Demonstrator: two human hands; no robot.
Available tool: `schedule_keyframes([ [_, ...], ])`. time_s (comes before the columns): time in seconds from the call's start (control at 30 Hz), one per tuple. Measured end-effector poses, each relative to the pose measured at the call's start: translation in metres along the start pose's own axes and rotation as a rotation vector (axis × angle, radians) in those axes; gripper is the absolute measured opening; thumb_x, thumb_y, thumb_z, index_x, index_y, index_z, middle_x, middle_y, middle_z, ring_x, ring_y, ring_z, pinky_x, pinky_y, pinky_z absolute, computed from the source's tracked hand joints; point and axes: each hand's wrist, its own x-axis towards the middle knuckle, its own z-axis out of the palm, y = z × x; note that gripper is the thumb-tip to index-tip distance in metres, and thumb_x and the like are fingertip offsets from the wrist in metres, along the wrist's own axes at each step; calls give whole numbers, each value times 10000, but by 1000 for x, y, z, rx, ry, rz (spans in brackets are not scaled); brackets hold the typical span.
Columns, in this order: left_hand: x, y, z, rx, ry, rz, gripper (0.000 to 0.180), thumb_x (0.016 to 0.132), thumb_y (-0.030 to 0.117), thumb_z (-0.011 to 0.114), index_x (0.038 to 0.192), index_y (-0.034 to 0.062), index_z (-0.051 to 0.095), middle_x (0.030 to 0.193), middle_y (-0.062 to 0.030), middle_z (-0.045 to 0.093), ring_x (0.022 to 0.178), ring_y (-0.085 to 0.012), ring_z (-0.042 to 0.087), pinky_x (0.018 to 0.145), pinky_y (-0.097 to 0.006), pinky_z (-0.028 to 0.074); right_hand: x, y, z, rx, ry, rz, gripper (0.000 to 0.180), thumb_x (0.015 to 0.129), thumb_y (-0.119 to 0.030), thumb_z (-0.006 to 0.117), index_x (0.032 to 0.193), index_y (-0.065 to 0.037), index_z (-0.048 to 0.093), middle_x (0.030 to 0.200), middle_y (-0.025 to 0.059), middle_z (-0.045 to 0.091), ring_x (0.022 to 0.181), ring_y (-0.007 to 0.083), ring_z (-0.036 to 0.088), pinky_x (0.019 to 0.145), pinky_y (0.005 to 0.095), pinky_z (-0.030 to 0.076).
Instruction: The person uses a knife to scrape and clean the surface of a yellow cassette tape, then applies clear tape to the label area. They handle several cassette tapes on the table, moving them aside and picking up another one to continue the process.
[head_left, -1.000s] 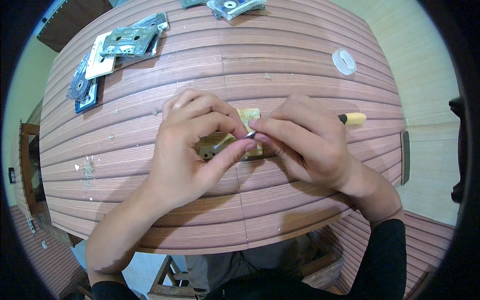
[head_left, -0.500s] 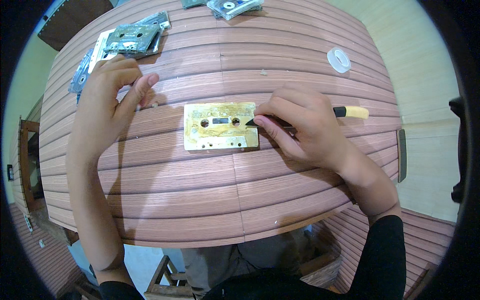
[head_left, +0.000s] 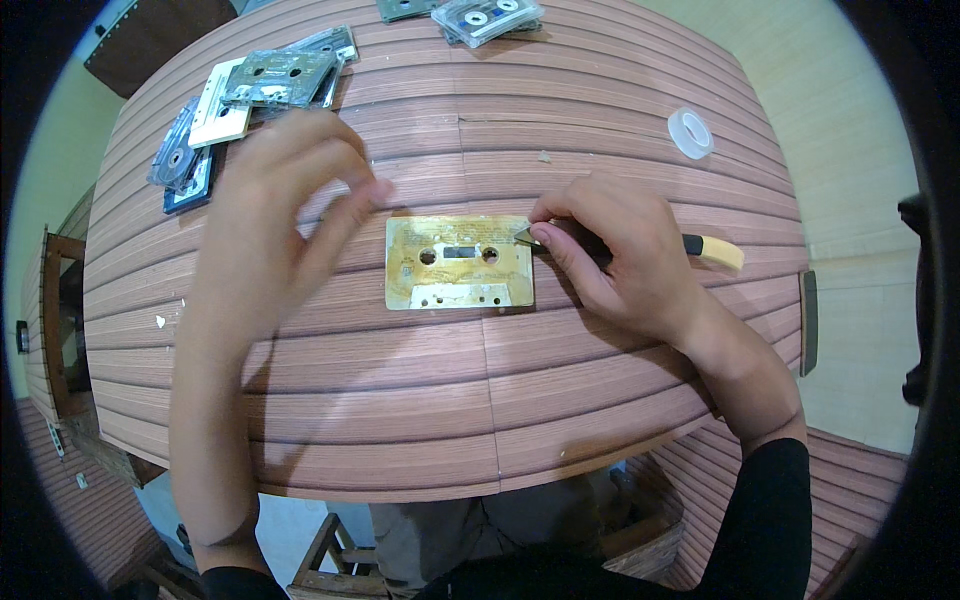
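My right grip (head_left: 632, 255) pinched the knife (head_left: 720, 254); left grip (head_left: 275, 205): couldn't tell, blurry; cassette (head_left: 460, 272): looked light, stiff; edges held best

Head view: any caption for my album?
Right hand holding a black-and-yellow tool at a cassette, left hand blurred nearby.

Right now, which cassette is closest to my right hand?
The yellow-stained cassette, lying by itself just left of your right hand; the other cassettes lie farther away, grouped at the far side.
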Motion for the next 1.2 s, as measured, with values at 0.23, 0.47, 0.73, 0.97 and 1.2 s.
schedule_keyframes([
  [0.23,-5,33,34,-231,-61,131,659,768,424,1036,1263,69,783,1314,-146,689,1176,-342,697,1013,-452,573,-2,3,0,14,-21,-15,112,1001,-83,835,1083,-29,781,953,157,782,858,374,756,759,453,568],
  [0.47,-2,28,46,-403,-90,60,689,745,459,1053,1263,73,813,1294,-119,674,1238,-307,669,1066,-446,555,1,3,0,17,-23,-62,125,989,-82,840,1091,-45,777,898,129,737,801,355,718,717,451,528],
  [0.73,-4,34,47,-410,-119,-20,251,993,123,851,1230,44,823,1265,-119,669,1212,-288,678,1047,-422,563,2,-2,-1,24,-12,-121,164,952,-64,855,1094,-47,773,856,108,687,763,325,669,678,440,495],
  [0.97,-2,36,47,-343,-102,12,564,913,335,923,1373,45,772,1314,-167,670,1232,-355,675,1072,-468,553,4,4,-3,-35,-19,-119,166,956,-49,851,1103,-39,776,862,105,691,762,313,672,673,428,506],
  [1.2,-4,36,49,-269,-98,50,834,800,493,978,1464,59,721,1335,-166,679,1263,-378,655,1094,-495,538,4,3,-5,-177,-20,-146,181,957,-132,882,1108,-69,806,877,80,695,723,279,670,605,422,498],
])
